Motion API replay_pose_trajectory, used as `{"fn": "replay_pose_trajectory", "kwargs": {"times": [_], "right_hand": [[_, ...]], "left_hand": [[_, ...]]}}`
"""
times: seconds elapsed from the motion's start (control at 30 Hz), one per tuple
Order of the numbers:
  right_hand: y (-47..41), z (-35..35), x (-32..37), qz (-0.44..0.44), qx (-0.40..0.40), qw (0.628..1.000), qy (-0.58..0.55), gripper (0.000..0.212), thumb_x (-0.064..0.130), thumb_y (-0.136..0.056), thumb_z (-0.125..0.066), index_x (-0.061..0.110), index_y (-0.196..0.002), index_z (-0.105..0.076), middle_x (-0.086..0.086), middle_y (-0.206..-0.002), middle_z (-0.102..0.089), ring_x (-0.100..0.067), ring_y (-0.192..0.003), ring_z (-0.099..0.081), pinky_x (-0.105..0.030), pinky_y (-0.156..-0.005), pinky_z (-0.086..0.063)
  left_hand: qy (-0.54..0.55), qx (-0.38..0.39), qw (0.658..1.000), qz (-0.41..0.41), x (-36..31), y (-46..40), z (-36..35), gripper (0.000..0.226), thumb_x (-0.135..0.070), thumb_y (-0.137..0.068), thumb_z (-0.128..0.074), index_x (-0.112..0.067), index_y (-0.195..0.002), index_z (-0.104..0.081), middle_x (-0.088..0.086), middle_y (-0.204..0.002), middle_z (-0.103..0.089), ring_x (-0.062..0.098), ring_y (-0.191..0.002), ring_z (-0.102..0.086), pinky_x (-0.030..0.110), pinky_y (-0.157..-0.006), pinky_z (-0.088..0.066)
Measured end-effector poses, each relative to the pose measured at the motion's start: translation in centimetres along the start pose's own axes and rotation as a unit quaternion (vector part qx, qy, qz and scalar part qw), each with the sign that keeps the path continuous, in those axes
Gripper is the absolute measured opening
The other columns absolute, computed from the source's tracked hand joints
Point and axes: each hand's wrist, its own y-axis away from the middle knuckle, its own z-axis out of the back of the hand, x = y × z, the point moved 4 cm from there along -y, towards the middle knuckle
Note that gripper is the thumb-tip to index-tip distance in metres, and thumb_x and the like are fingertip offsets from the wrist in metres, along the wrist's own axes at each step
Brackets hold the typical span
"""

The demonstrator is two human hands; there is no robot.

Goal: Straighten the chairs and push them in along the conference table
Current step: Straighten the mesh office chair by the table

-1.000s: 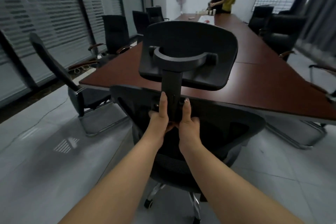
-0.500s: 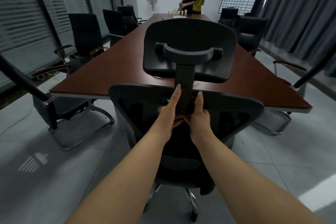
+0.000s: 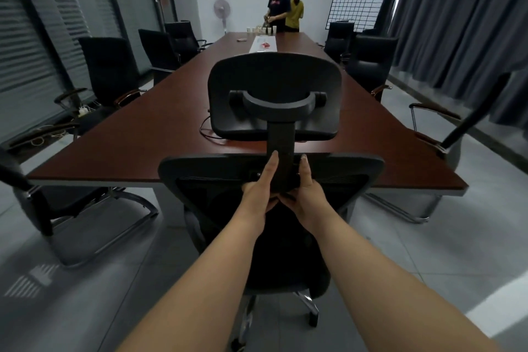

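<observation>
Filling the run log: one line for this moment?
both hands: left hand, right hand grip headrest post | mesh chair at conference table end

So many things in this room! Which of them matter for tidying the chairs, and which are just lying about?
For the job:
mesh chair, gripped at its headrest post by left hand and right hand
conference table
side chairs

Lying about:
paper cups
standing fan
grid board
cable on the table
</observation>
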Motion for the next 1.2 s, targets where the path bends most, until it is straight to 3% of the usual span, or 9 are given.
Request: {"fn": "replay_pose_trajectory", "kwargs": {"times": [0.1, 0.23, 0.37, 0.5, 0.7, 0.97, 1.1, 1.2], "right_hand": [[-1.5, -0.1, 0.5, -0.005, 0.012, 1.0, -0.014, 0.067, 0.055, -0.089, -0.042, 0.003, -0.131, -0.045, -0.017, -0.119, -0.062, -0.026, -0.104, -0.062, -0.031, -0.08, -0.053], [-2.8, -0.9, 0.1, -0.033, 0.044, 0.998, -0.015, 0.081, 0.06, -0.079, -0.05, 0.005, -0.137, -0.037, -0.016, -0.123, -0.06, -0.026, -0.11, -0.06, -0.032, -0.084, -0.052], [-2.6, -2.7, -1.5, -0.037, 0.076, 0.996, 0.001, 0.076, 0.057, -0.083, -0.051, 0.006, -0.139, -0.037, -0.012, -0.126, -0.059, -0.024, -0.115, -0.057, -0.037, -0.097, -0.048], [-1.9, -4.6, -2.8, -0.046, 0.064, 0.997, 0.007, 0.072, 0.055, -0.085, -0.052, 0.004, -0.135, -0.041, -0.013, -0.126, -0.059, -0.025, -0.116, -0.056, -0.042, -0.104, -0.043], [-1.1, -4.2, -2.7, -0.027, 0.037, 0.999, -0.003, 0.069, 0.054, -0.086, -0.051, 0.005, -0.134, -0.043, -0.014, -0.121, -0.062, -0.025, -0.108, -0.062, -0.041, -0.098, -0.048], [0.5, -2.1, -1.8, -0.004, 0.046, 0.999, 0.003, 0.073, 0.057, -0.077, -0.058, 0.01, -0.132, -0.047, -0.011, -0.118, -0.064, -0.022, -0.106, -0.062, -0.031, -0.086, -0.05], [0.9, -1.9, -1.7, 0.011, 0.043, 0.999, 0.019, 0.114, 0.064, -0.042, -0.074, 0.017, -0.138, -0.038, -0.008, -0.124, -0.061, -0.022, -0.112, -0.059, -0.034, -0.094, -0.047], [0.9, -1.6, -2.1, 0.02, 0.04, 0.999, 0.026, 0.101, 0.058, -0.054, -0.076, 0.018, -0.139, -0.038, -0.007, -0.126, -0.06, -0.021, -0.113, -0.059, -0.032, -0.089, -0.049]], "left_hand": [[0.012, -0.002, 1.0, -0.004, -0.5, -1.2, -0.6, 0.148, -0.08, -0.014, -0.074, -0.008, -0.138, -0.037, 0.008, -0.119, -0.062, 0.023, -0.11, -0.059, 0.035, -0.097, -0.046], [0.034, -0.04, 0.998, -0.044, -1.0, -2.1, -0.3, 0.14, -0.079, -0.022, -0.075, -0.009, -0.137, -0.039, 0.008, -0.12, -0.063, 0.024, -0.109, -0.061, 0.034, -0.09, -0.049], [0.031, -0.041, 0.997, -0.056, -1.7, -1.6, 1.7, 0.112, -0.077, -0.038, -0.072, -0.015, -0.129, -0.05, 0.008, -0.122, -0.063, 0.023, -0.11, -0.062, 0.036, -0.091, -0.049], [0.022, -0.042, 0.997, -0.065, -2.2, -0.4, 3.2, 0.075, -0.073, -0.049, -0.061, -0.021, -0.103, -0.066, 0.009, -0.115, -0.067, 0.026, -0.109, -0.062, 0.039, -0.099, -0.045], [0.002, -0.031, 0.999, -0.034, -1.7, 0.3, 3.7, 0.076, -0.07, -0.044, -0.063, -0.017, -0.098, -0.066, 0.005, -0.106, -0.07, 0.021, -0.102, -0.064, 0.031, -0.087, -0.048], [0.002, 0.001, 1.0, -0.008, -0.8, 0.9, 2.6, 0.112, -0.07, -0.035, -0.071, -0.004, -0.125, -0.052, 0.009, -0.113, -0.067, 0.022, -0.104, -0.064, 0.031, -0.09, -0.049], [0.0, 0.01, 1.0, -0.004, -0.5, 1.3, 2.2, 0.09, -0.061, -0.056, -0.066, -0.003, -0.124, -0.051, 0.01, -0.112, -0.067, 0.022, -0.103, -0.064, 0.034, -0.093, -0.049], [-0.004, 0.004, 1.0, 0.006, -0.3, 1.6, 2.2, 0.064, -0.053, -0.077, -0.06, -0.006, -0.121, -0.054, 0.01, -0.111, -0.067, 0.022, -0.101, -0.065, 0.031, -0.085, -0.051]]}}
